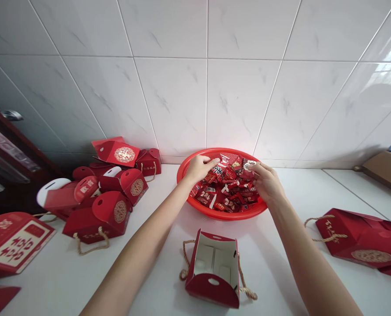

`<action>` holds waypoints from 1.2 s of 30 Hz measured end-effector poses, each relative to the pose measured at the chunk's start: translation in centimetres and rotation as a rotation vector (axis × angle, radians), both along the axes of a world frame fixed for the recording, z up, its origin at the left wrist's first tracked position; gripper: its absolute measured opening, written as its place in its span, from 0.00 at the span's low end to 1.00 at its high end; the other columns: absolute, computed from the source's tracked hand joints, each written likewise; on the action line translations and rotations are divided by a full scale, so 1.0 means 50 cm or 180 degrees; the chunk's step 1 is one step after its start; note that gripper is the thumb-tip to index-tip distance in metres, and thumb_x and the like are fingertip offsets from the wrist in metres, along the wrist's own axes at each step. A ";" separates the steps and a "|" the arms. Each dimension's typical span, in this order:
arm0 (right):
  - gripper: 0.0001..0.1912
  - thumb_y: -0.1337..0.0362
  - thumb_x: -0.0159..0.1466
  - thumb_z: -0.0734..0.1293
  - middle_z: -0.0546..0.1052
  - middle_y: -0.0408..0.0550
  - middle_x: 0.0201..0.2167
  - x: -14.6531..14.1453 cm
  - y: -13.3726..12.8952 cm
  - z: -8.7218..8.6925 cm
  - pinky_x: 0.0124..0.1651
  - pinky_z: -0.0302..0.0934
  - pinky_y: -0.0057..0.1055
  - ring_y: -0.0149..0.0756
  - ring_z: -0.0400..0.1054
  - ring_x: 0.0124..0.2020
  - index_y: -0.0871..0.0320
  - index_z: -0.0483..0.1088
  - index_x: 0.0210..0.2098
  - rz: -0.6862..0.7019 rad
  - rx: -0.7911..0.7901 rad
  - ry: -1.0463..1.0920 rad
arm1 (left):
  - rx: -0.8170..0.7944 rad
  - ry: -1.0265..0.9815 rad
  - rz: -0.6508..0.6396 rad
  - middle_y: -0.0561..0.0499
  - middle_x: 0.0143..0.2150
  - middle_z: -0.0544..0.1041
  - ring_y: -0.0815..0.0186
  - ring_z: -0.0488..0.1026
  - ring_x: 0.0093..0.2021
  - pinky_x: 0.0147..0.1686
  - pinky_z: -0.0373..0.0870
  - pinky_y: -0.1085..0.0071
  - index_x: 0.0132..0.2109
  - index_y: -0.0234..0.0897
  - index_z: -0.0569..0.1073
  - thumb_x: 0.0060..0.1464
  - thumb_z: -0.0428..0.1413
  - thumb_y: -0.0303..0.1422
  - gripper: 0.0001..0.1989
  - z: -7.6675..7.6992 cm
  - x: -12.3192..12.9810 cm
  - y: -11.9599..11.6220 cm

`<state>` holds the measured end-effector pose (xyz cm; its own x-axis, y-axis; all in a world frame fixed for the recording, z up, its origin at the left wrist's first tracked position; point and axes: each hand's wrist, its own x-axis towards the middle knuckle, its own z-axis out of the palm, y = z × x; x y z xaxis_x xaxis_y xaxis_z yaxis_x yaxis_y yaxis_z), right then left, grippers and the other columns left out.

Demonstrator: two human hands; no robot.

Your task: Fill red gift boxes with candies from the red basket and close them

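A red plastic basket (pixel 226 215) holding many red-wrapped candies (pixel 230 204) stands against the wall. Over its left side is my left hand (pixel 202 168), thumb and fingers closed together near a candy wrapper; what they pinch is too small to make out. On the right side my right hand (pixel 266 179) pinches a red candy packet (pixel 249 166) with a white label. In front of the basket, between my forearms, an open red box (pixel 211 287) with rope handles shows its bare white inside.
Several red gift boxes (pixel 98 217) are heaped at the left, some with rope handles. More red boxes (pixel 363 239) lie at the right, and a brown carton (pixel 386 169) is behind them. A tiled wall (pixel 241 101) rises behind the white table (pixel 159 289).
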<state>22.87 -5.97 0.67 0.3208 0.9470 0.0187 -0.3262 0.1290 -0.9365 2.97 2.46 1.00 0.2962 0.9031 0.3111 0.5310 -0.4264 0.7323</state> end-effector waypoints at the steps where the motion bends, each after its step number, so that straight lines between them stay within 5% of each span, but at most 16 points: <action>1: 0.15 0.62 0.41 0.78 0.72 0.39 0.20 0.001 0.000 -0.001 0.27 0.60 0.28 0.31 0.67 0.25 0.55 0.67 0.17 0.0066 -0.0004 0.0004 | 0.0038 0.0022 0.0007 0.56 0.22 0.49 0.68 0.53 0.24 0.28 0.48 0.69 0.22 0.41 0.46 0.58 0.55 0.49 0.30 0.000 0.000 -0.001; 6: 0.14 0.63 0.42 0.79 0.74 0.40 0.22 0.002 0.001 -0.005 0.30 0.62 0.29 0.32 0.68 0.26 0.56 0.69 0.18 0.0296 -0.0024 -0.0032 | 0.0060 -0.0081 0.0033 0.56 0.21 0.53 0.68 0.58 0.25 0.28 0.54 0.70 0.22 0.41 0.49 0.59 0.53 0.50 0.28 -0.002 0.001 -0.001; 13: 0.14 0.62 0.43 0.78 0.74 0.40 0.21 0.001 0.000 -0.003 0.28 0.59 0.29 0.32 0.67 0.25 0.55 0.68 0.18 0.0177 -0.0088 -0.0037 | -0.0116 -0.0245 -0.0103 0.51 0.34 0.77 0.63 0.74 0.37 0.36 0.69 0.70 0.31 0.40 0.69 0.60 0.51 0.46 0.16 -0.009 0.005 0.002; 19: 0.14 0.63 0.42 0.78 0.74 0.39 0.21 0.000 -0.001 -0.003 0.28 0.59 0.29 0.32 0.69 0.27 0.55 0.69 0.18 0.0161 -0.0114 -0.0005 | -0.0161 -0.0027 -0.0331 0.51 0.35 0.77 0.63 0.74 0.37 0.38 0.70 0.69 0.32 0.39 0.71 0.62 0.50 0.42 0.15 -0.003 0.007 -0.002; 25: 0.13 0.62 0.41 0.78 0.74 0.40 0.20 0.002 0.005 -0.004 0.27 0.57 0.28 0.31 0.67 0.25 0.55 0.70 0.18 0.0086 -0.0127 0.0039 | -0.0299 0.0442 -0.0672 0.52 0.30 0.77 0.63 0.73 0.33 0.35 0.67 0.69 0.29 0.38 0.72 0.60 0.56 0.44 0.16 -0.003 0.007 -0.006; 30: 0.13 0.62 0.40 0.78 0.74 0.40 0.21 0.002 0.006 -0.005 0.26 0.57 0.28 0.31 0.66 0.26 0.55 0.70 0.17 0.0032 -0.0091 0.0060 | -0.1026 0.1107 -0.1615 0.50 0.38 0.83 0.63 0.79 0.36 0.34 0.71 0.72 0.42 0.39 0.78 0.63 0.53 0.48 0.18 -0.010 0.011 -0.013; 33: 0.14 0.62 0.40 0.78 0.73 0.41 0.20 0.001 0.005 -0.004 0.26 0.57 0.28 0.33 0.67 0.27 0.55 0.69 0.16 0.0033 -0.0084 0.0066 | -0.0943 0.1792 -0.1425 0.48 0.42 0.84 0.63 0.81 0.37 0.35 0.72 0.72 0.46 0.39 0.79 0.68 0.48 0.40 0.16 -0.017 0.014 -0.007; 36: 0.14 0.62 0.40 0.78 0.72 0.40 0.19 0.000 0.004 -0.003 0.26 0.57 0.28 0.31 0.66 0.25 0.55 0.69 0.16 0.0040 -0.0090 0.0070 | -0.0690 0.2260 -0.1207 0.46 0.44 0.84 0.59 0.81 0.41 0.39 0.73 0.70 0.45 0.37 0.81 0.60 0.53 0.28 0.12 -0.023 0.018 -0.002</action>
